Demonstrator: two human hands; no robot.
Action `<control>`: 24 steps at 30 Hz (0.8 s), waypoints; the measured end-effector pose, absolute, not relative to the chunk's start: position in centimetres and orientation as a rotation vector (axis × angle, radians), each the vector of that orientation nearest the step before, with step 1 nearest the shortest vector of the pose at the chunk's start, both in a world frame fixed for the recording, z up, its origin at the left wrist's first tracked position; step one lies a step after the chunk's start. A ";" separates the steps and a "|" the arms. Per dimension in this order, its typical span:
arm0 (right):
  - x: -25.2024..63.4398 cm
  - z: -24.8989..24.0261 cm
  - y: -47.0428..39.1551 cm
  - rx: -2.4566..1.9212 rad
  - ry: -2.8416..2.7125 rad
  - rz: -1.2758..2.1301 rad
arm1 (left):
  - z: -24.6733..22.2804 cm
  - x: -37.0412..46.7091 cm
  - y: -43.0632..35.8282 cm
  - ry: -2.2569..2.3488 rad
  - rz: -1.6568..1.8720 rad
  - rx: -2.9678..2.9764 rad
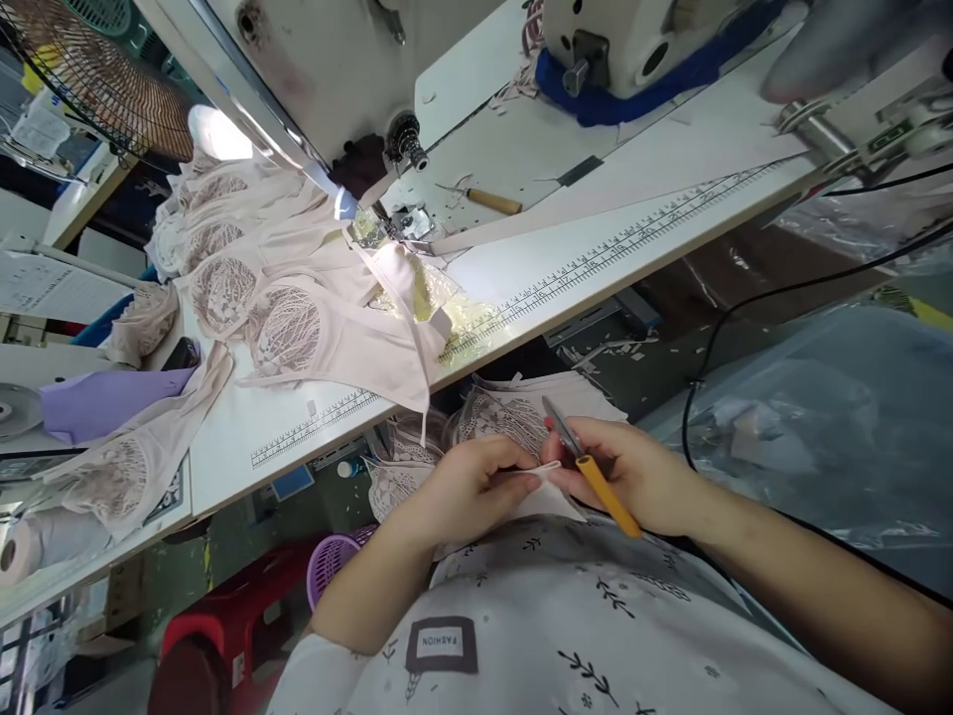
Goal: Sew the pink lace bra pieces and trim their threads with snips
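My left hand [476,487] is closed, pinching the folded edge of a pale pink bra piece [555,501] at my lap. Close beside it, my right hand [632,472] also pinches that edge with thumb and finger. Across the right palm lies an orange-handled cutting tool [607,497], its pointed metal blade sticking up past the fingers. Whether it is scissors or snips I cannot make out. Lace bra cups [506,417] hang over my lap just beyond both hands.
A sewing machine [298,89] stands on the white table [581,263], which has ruler markings along its front edge. Pink lace bras [287,328] pile at its left. Near the needle lies a wooden-handled awl [491,201]. A red stool [230,616] and purple basket [332,566] sit below.
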State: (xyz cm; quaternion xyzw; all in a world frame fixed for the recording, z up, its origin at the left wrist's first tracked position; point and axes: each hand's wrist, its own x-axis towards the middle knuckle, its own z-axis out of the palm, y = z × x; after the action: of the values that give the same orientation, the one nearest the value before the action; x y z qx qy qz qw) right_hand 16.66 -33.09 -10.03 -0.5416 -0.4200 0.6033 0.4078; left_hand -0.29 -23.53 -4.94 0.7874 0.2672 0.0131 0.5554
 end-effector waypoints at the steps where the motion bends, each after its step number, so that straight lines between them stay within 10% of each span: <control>1: 16.8 -10.2 -33.2 -1.349 -1.016 1.566 | -5.1 -0.4 -23.5 0.679 0.035 1.744; 24: 20.7 -10.4 -35.9 -1.469 -1.879 1.539 | -6.1 -1.1 -24.4 1.032 0.105 1.277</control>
State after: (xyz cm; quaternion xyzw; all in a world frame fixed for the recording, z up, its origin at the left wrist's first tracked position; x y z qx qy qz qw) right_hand 20.75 -35.89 -10.43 -0.5115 -0.6545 0.5359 0.1509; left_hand -1.05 -24.40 -6.09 0.5689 0.4597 0.0468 0.6803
